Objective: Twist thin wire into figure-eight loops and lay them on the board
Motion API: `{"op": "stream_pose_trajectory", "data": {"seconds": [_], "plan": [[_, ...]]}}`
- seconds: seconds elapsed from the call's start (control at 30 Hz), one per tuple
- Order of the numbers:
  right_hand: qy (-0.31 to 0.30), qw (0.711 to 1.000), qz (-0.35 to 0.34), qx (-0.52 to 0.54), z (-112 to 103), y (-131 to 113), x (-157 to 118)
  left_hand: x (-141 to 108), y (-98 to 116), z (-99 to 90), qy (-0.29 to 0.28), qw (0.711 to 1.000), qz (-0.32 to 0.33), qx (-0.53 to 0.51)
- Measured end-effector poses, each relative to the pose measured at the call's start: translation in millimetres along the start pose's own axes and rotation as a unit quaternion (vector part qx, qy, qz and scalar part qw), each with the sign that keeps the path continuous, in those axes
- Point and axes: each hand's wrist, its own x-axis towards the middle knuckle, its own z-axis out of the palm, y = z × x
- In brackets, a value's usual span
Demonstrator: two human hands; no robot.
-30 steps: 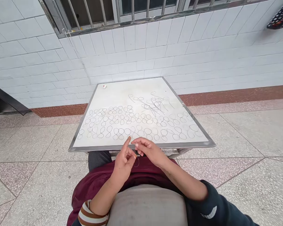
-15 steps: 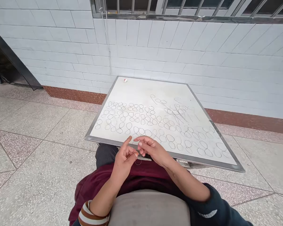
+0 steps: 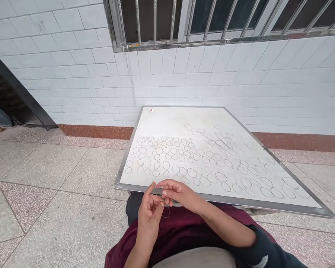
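My left hand [image 3: 150,214] is raised just in front of the white board's near edge, its thumb and fingers pinched together. From that pinch hangs a thin loop of thread or fine wire [image 3: 168,213]. My right hand [image 3: 180,194] comes in from the right, its fingertips almost meeting the left fingers. Its thumb and fingers are bent together, and what lies between them is too fine to make out. On the white board [image 3: 167,121] are rows of thin dark loops [image 3: 198,176], many shaped like a figure eight. A looser tangle [image 3: 220,141] sits towards the right.
A small white and red object [image 3: 152,110] rests at the board's far left corner. Behind the board stands a white tiled wall [image 3: 170,80] with a barred window [image 3: 201,22]. A dark doorway [image 3: 5,93] is at the left, above speckled floor [image 3: 72,223].
The view has tilted up and shifted left, so the board and hands appear lower and further right. Both hands keep nearly the same pose, with the thin loop still hanging from the left.
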Motion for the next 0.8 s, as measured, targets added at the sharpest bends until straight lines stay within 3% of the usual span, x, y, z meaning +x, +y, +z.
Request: {"op": "stream_pose_trajectory", "data": {"seconds": [0.3,0.5,0.8], "plan": [[-0.019,0.999,-0.003,0.026,14.8,8.1,7.4,-7.2,1.2,-17.0,0.020,0.999,0.027,0.034],[-0.036,0.999,-0.036,0.015,18.9,16.2,-3.5,-21.6,-4.2,-9.1,0.060,0.997,0.040,0.009],[0.006,0.999,-0.045,0.016,1.5,13.9,-40.4,-36.6,2.0,18.1,-0.025,0.999,0.004,0.032]]}}
